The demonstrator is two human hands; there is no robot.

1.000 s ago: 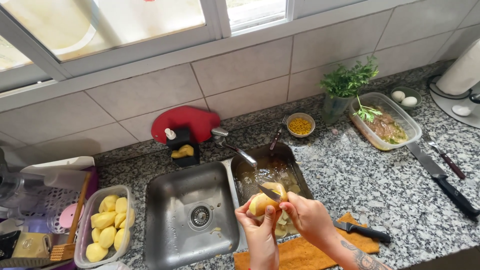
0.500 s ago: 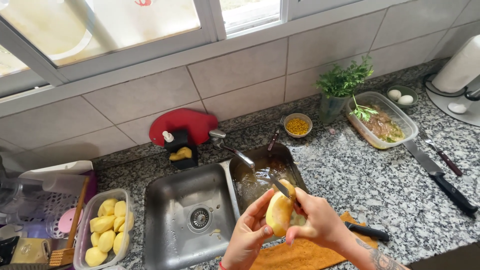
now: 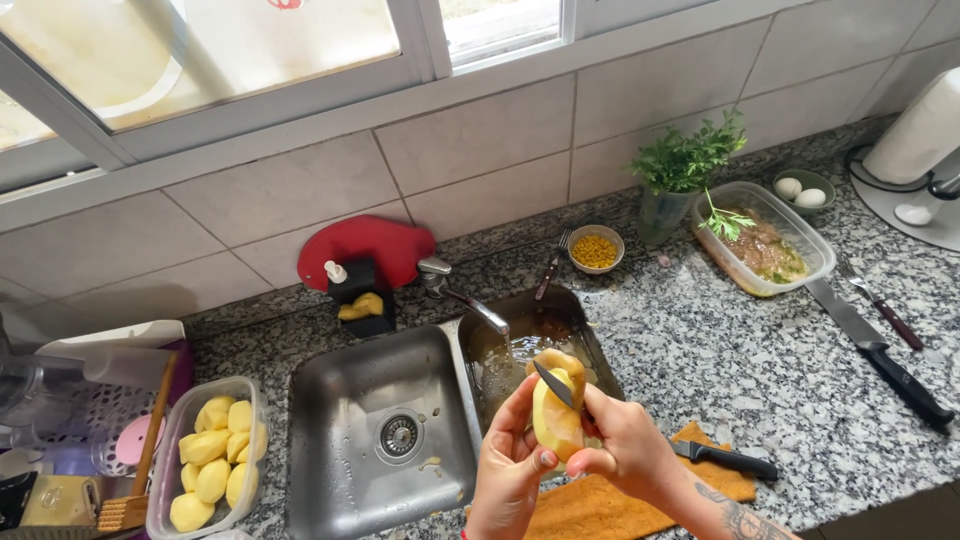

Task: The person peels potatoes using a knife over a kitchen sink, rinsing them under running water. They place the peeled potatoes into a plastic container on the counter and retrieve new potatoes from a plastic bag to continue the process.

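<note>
Potato (image 3: pixel 556 425) sits over the sink (image 3: pixel 330 440), held in our left hand (image 3: pixel 510 465); our right hand (image 3: pixel 625 455) grips the paring knife (image 3: pixel 553 385). We judge that wet skin may let the blade skid toward the left thumb.

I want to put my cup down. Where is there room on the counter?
Bare granite counter lies between the small sink basin and the big black-handled knife. The large sink is bare too. It is crowded by the potato tub and the dish rack on the left.

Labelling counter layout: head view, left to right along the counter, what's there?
Tub of peeled potatoes → sink → potato held in both hands → bowl of corn → glass of parsley → clear dish → large knife.
</note>
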